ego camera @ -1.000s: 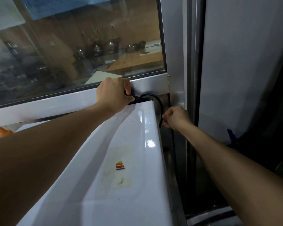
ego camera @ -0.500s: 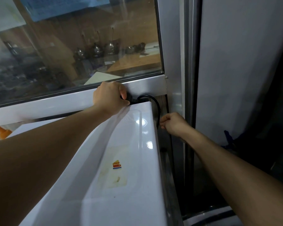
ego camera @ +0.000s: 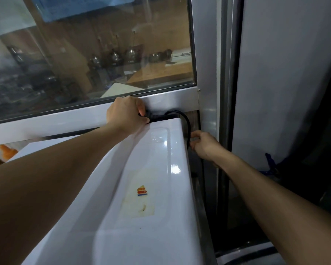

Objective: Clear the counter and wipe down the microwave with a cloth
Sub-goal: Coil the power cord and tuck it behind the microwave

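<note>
A large window (ego camera: 96, 60) with a grey metal frame fills the upper half of the view, and a tall grey panel (ego camera: 287, 73) stands to its right. Below the window, a glossy white microwave (ego camera: 141, 188), seen from above, stretches away toward the glass; its back edge sits just beside the window frame. A worn sticker (ego camera: 141, 192) lies on its top. A black power cord (ego camera: 185, 119) loops from behind the microwave's back edge and drops down its right side. The left hand (ego camera: 126, 113) reaches across the top to the back edge, fingers curled round the cord's plug end. The right hand (ego camera: 204, 144) sits beside the microwave's right rear corner, fingers pinching the hanging cord. Both hands appear to be managing the cord, probably freeing the microwave before wiping. No cloth is in view.
</note>
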